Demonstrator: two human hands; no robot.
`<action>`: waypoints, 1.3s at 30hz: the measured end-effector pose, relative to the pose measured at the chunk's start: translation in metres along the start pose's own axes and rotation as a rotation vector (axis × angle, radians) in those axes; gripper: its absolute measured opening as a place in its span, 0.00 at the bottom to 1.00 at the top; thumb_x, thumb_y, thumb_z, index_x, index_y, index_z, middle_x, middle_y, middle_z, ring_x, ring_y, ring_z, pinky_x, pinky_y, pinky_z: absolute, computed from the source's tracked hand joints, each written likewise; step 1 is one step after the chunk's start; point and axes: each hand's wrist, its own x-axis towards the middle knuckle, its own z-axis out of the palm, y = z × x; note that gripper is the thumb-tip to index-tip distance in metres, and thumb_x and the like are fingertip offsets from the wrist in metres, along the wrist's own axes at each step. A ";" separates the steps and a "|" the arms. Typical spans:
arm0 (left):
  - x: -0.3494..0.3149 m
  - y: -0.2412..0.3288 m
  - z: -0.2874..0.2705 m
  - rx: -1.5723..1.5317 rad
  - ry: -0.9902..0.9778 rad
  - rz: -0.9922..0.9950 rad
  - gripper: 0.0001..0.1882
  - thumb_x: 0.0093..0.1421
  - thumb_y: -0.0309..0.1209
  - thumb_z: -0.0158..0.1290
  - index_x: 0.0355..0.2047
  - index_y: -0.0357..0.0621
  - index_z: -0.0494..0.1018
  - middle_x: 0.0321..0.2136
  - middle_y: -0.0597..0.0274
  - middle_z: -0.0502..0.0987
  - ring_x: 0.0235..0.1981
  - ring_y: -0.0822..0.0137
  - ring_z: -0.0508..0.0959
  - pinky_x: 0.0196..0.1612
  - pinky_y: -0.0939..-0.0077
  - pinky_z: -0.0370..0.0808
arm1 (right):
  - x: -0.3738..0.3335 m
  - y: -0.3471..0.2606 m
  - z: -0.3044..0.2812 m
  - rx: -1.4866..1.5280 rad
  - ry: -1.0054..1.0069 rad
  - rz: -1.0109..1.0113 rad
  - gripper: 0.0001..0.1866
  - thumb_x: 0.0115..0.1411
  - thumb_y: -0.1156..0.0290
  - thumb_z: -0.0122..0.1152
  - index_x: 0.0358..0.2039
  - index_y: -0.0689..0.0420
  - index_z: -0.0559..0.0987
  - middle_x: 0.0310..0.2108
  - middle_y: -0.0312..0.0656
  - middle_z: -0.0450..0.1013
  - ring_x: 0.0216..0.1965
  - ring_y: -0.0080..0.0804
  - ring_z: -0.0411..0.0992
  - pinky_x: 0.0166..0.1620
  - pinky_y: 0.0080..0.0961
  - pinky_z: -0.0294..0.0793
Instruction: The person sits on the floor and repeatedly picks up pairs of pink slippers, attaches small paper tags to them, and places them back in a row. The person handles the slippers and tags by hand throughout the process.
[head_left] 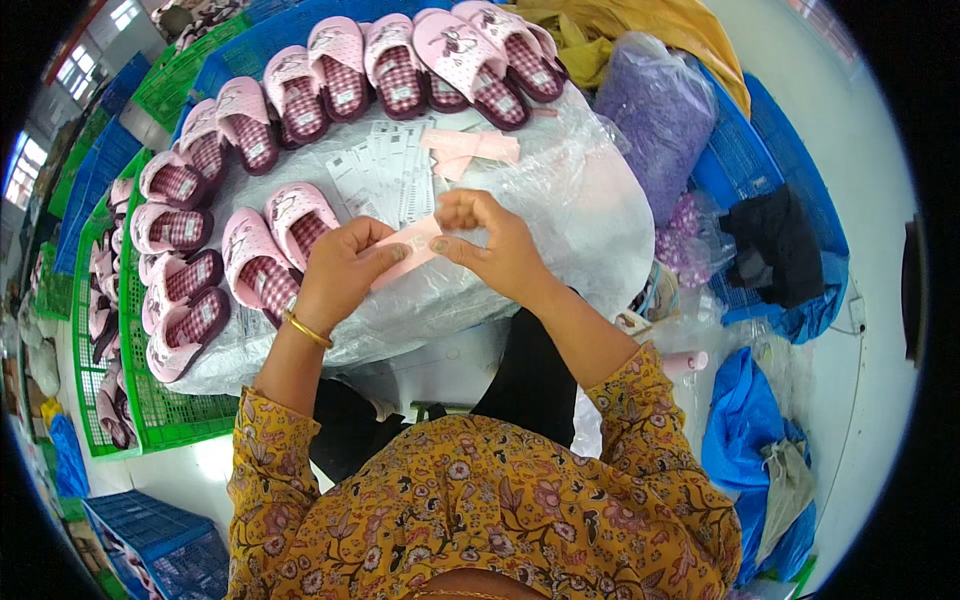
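Observation:
Between my two hands, over the plastic-covered table [590, 215], a pale pink paper strip [412, 249] is stretched out. My left hand [352, 258] pinches its left end, and my right hand [487, 240] grips the other end between thumb and fingers. Just left of my left hand lies a pair of pink slippers [252, 246] with checked insoles and dark soles. Beyond my hands are white printed label sheets [375, 172] and several more pink paper strips [472, 147].
Pink slippers [392, 65] line the table's far and left edges. Green crates [165, 412] holding slippers stand at the left, and a blue crate [160, 540] sits lower left. To the right are a purple-filled plastic bag [655, 115], black cloth [772, 245] and blue sheeting [742, 425].

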 end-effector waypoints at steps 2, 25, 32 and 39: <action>-0.006 -0.016 0.012 0.019 -0.042 0.030 0.09 0.57 0.31 0.61 0.29 0.37 0.75 0.21 0.72 0.73 0.23 0.83 0.66 0.26 0.85 0.63 | -0.016 0.010 -0.002 0.306 -0.102 0.294 0.17 0.57 0.68 0.67 0.44 0.63 0.76 0.33 0.38 0.75 0.33 0.20 0.71 0.37 0.20 0.72; 0.146 0.012 0.095 -0.515 -0.088 -0.022 0.10 0.63 0.34 0.52 0.33 0.38 0.69 0.26 0.65 0.73 0.25 0.74 0.73 0.28 0.78 0.71 | -0.022 0.051 -0.057 -0.882 0.090 -0.258 0.15 0.47 0.79 0.60 0.36 0.49 0.82 0.32 0.35 0.72 0.39 0.36 0.70 0.43 0.33 0.70; 0.171 0.010 0.110 -0.479 -0.247 -0.099 0.10 0.66 0.32 0.47 0.40 0.36 0.66 0.36 0.54 0.78 0.33 0.67 0.79 0.37 0.71 0.78 | -0.014 0.056 -0.043 -0.879 -0.187 -0.414 0.08 0.51 0.73 0.56 0.29 0.48 0.82 0.32 0.34 0.70 0.41 0.34 0.69 0.45 0.31 0.67; 0.178 0.000 0.117 -0.503 -0.342 -0.167 0.15 0.67 0.33 0.46 0.48 0.34 0.67 0.40 0.52 0.78 0.38 0.62 0.80 0.43 0.71 0.78 | 0.001 0.064 -0.046 -0.989 -0.314 -0.434 0.03 0.53 0.71 0.56 0.27 0.50 0.78 0.32 0.35 0.70 0.38 0.34 0.70 0.43 0.31 0.69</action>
